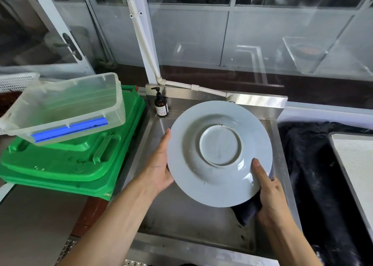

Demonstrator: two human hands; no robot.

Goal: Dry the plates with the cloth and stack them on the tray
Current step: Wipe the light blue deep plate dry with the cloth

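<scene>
one plate, two hands, over the sink

one pale grey plate [220,153] is held above the steel sink [153,132], tilted with its underside and foot ring toward the camera. the left hand [161,165] cups the plate's left rim, thumb along the edge and fingers hidden behind it. the right hand [269,189] grips the lower right rim with its thumb pressed on the underside, and holds one dark cloth [249,210] bunched against the hidden face of the plate. one tray [355,165] lies at the right on a dark towel [310,175]. on the left, one clear plastic tub [66,106] with a blue strip sits on two stacked green lids [66,163]. one brown pump bottle [161,104] stands at the sink's back corner.
</scene>
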